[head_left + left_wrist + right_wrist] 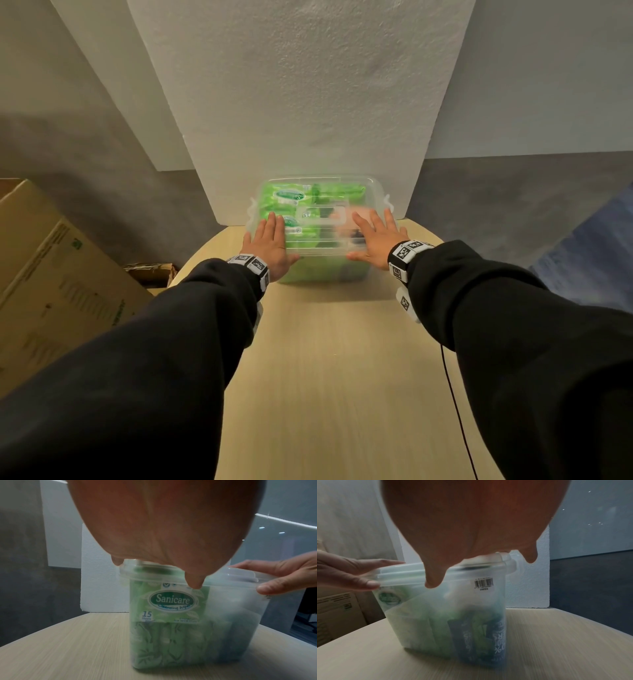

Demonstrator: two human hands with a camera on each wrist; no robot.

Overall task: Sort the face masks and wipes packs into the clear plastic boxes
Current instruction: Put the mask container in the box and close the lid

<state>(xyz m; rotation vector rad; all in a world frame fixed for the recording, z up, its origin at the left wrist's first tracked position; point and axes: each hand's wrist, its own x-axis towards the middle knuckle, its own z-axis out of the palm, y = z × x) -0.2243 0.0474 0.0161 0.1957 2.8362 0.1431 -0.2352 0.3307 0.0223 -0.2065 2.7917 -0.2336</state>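
Looked about done — both hands, left hand (270, 244) and right hand (376, 240), flat with fingers straight on the lid (320, 219) of the clear plastic box (447, 615) at the tabletop's (329, 377) far edge, wipes packs (164, 618) already inside, nothing loose on the tabletop.

Overall light: dim and warm in the head view; cooler and greyer in both wrist views
Shadows: a soft shadow lies on the pale wood-grain table (329, 359) in front of the clear plastic lidded box (363, 270); the black sleeves (144, 359) show almost no detail
Blur: the box and its green wipes packs (281, 198) smear in the head view; the table grain streaks in both wrist views
Focus: the left hand (171, 524) and right hand (471, 520) fill the wrist views as soft reddish masses
Glare: small bright specks on the grey glossy wall (281, 532)
Distortion: straight edges bow outward toward the frame borders
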